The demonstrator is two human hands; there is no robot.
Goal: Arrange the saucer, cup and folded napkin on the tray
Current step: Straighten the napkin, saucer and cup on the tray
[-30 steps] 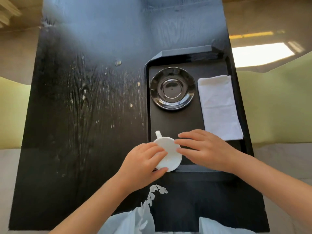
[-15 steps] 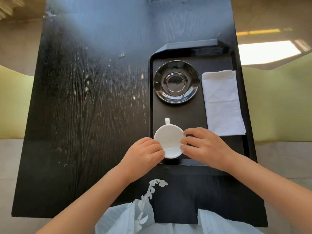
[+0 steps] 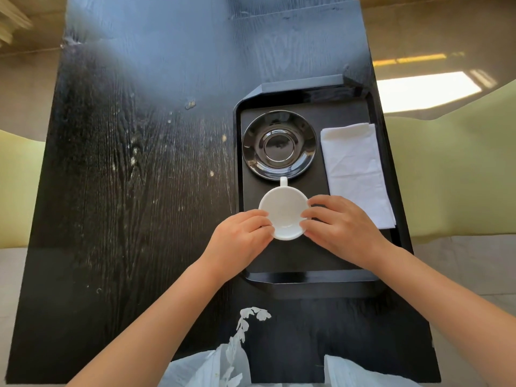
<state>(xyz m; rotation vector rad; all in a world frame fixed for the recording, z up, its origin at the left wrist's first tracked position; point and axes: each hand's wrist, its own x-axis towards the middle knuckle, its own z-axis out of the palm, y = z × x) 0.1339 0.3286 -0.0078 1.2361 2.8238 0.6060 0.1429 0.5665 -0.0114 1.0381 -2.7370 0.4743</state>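
Observation:
A black tray (image 3: 312,277) lies on the right half of a dark wooden table. On its far part sits a glossy black saucer (image 3: 279,145), with nothing on it. A folded white napkin (image 3: 354,171) lies along the tray's right side. A white cup (image 3: 284,212) is over the tray's middle, just in front of the saucer, its handle pointing away toward the saucer's near rim. My left hand (image 3: 240,237) grips the cup's left rim and my right hand (image 3: 339,227) grips its right rim. I cannot tell whether the cup rests on the tray or is held just above it.
The dark wooden table (image 3: 134,191) stretches to the left of the tray, scuffed with pale marks. Pale green seats flank the table on both sides. White patterned clothing (image 3: 237,356) shows at the table's near edge.
Both hands have carried the cup away from the tray's near edge toward the saucer; its handle now reaches the saucer's near rim.

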